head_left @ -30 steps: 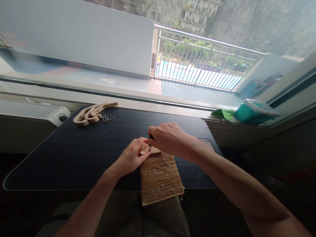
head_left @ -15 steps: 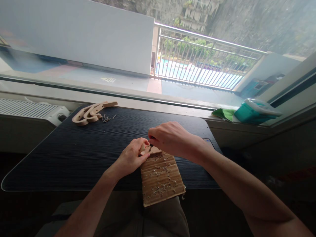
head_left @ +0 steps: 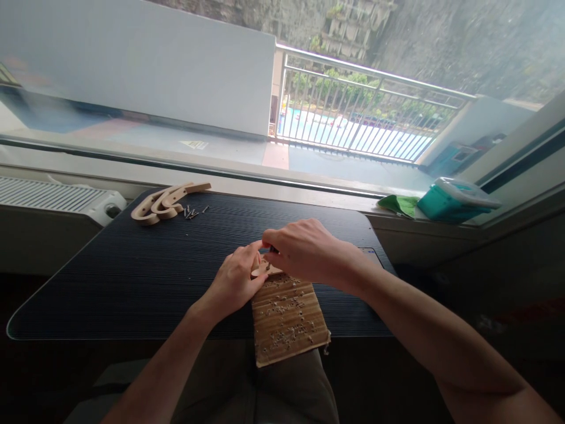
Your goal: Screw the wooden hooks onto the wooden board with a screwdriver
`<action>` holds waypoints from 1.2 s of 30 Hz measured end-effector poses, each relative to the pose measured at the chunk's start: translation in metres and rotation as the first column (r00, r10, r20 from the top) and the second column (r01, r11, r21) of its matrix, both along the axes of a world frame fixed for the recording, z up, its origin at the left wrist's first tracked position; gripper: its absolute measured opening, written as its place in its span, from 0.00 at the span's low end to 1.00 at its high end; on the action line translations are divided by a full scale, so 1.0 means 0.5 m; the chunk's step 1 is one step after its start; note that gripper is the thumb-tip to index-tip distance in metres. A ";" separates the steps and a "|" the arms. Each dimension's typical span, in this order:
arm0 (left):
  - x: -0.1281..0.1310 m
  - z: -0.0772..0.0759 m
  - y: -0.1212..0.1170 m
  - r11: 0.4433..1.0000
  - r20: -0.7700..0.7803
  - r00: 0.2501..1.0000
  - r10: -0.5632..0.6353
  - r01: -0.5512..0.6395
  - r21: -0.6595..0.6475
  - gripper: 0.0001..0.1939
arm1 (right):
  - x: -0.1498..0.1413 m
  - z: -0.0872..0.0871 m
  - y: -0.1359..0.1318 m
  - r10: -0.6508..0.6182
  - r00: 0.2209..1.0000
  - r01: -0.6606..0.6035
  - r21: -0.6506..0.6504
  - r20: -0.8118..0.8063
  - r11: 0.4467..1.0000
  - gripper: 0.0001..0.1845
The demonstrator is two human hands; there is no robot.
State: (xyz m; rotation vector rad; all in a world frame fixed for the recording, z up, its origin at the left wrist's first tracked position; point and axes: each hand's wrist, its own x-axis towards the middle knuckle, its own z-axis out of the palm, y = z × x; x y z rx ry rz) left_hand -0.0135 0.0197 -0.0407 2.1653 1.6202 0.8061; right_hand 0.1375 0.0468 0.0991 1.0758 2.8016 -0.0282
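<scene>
Our left hand [head_left: 237, 274] pinches the wooden piece [head_left: 259, 272] over the cardboard's [head_left: 286, 321] far end — likely steadying it and sparing the bench [head_left: 212, 247] — while our right hand [head_left: 304, 247] grips a dark tool [head_left: 273, 249] above it. The cardboard overhangs the near edge; leftward, open room separates us from the screws [head_left: 191, 215].

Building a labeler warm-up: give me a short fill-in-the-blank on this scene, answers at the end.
1. The left hand steadies a pale wooden piece on a hole-riddled sheet of corrugated ____.
2. The other hand, gripping a dark tool, is the ____ one.
3. Loose screws lie beside curved pieces made of ____.
4. In the picture, the green cloth lies to the ____ of the teal box.

Missing words: cardboard; right; wood; left.
</scene>
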 end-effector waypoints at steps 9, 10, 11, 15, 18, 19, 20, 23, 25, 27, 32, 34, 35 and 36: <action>0.005 0.005 0.003 1.000 -0.078 0.997 0.003 -0.004 -0.010 0.09 | 0.009 -0.003 0.018 0.123 0.992 -0.123 -0.013 -0.012 0.992 0.07; 0.005 0.006 0.003 1.000 -0.078 0.997 0.002 -0.004 -0.015 0.09 | 0.009 -0.007 0.019 0.124 0.992 -0.124 -0.007 -0.023 0.992 0.07; 0.005 0.007 0.003 1.000 -0.076 0.997 0.000 -0.002 -0.019 0.10 | 0.009 -0.010 0.020 0.126 0.991 -0.126 0.002 -0.034 0.992 0.07; 0.007 0.008 0.003 1.000 -0.061 0.998 -0.006 0.005 -0.018 0.09 | 0.008 -0.020 0.018 0.100 0.994 -0.099 0.034 -0.048 0.995 0.10; 0.007 0.005 0.002 1.000 -0.065 0.998 -0.002 0.001 -0.020 0.09 | 0.003 -0.025 0.013 0.012 0.999 -0.010 0.052 -0.039 0.999 0.11; 0.007 0.005 0.002 1.000 -0.069 0.998 -0.001 -0.001 -0.023 0.09 | 0.001 -0.026 0.012 -0.020 0.999 0.022 0.058 -0.037 0.998 0.12; 0.006 0.004 0.002 1.000 -0.071 0.997 0.000 -0.002 -0.026 0.09 | 0.000 -0.026 0.011 -0.046 0.998 0.048 0.063 -0.035 0.997 0.12; 0.006 0.004 0.002 1.000 -0.069 0.998 -0.002 0.001 -0.024 0.09 | 0.000 -0.022 0.009 -0.072 0.997 0.074 0.054 -0.028 0.996 0.13; 0.006 0.003 0.002 1.000 -0.062 0.998 -0.001 0.000 -0.016 0.08 | 0.005 -0.015 0.010 -0.054 0.997 0.056 0.042 -0.046 0.998 0.13; 0.005 0.003 0.003 1.000 -0.057 0.998 0.001 -0.002 -0.014 0.08 | 0.012 -0.007 0.011 -0.008 0.997 0.010 0.027 -0.077 1.000 0.10; 0.003 0.002 0.004 1.000 -0.063 0.998 -0.005 0.004 -0.022 0.09 | 0.021 -0.004 0.017 0.113 0.988 -0.114 -0.003 -0.110 0.994 0.11; 0.003 0.001 0.003 1.000 -0.061 0.998 -0.006 0.004 -0.026 0.09 | 0.021 -0.008 0.018 0.100 0.990 -0.099 0.014 -0.103 0.995 0.11; 0.002 0.000 0.003 1.000 -0.059 0.998 -0.006 0.004 -0.029 0.09 | 0.020 -0.010 0.018 0.080 0.992 -0.078 0.024 -0.095 0.997 0.11; 0.002 -0.001 0.003 1.000 -0.057 0.998 -0.007 0.005 -0.029 0.09 | 0.019 -0.013 0.018 0.055 0.995 -0.052 0.033 -0.087 0.998 0.11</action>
